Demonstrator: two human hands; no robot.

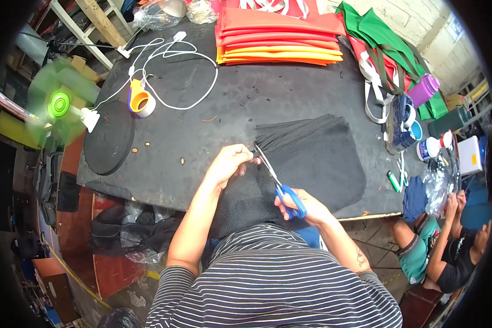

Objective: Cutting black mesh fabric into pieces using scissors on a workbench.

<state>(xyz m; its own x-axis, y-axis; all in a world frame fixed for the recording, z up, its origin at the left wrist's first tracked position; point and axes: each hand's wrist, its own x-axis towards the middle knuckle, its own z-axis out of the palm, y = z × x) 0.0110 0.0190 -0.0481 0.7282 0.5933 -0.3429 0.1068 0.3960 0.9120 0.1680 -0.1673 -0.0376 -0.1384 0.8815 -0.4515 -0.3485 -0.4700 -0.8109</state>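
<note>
With my right hand (311, 209) I grip a pair of scissors (291, 202) by its blue handles. The metal blades point away from me and their tips lie close to the fingers of my left hand (227, 165). Those fingers are pinched on the edge of a piece of black mesh fabric (239, 199), which hangs over the table edge against my striped shirt. Right beside it, a layered pile of black mesh pieces (325, 164) lies flat, its far edge fanned out. Whether the blades are closed on the mesh cannot be made out.
On the black table (240, 104) stand folded red and orange bags (279, 41) at the back, a roll of black strap (110, 139), a tape roll (142, 103) and a white cable (216, 74). A fan (59, 104) spins at left. Another person (454, 251) sits at right.
</note>
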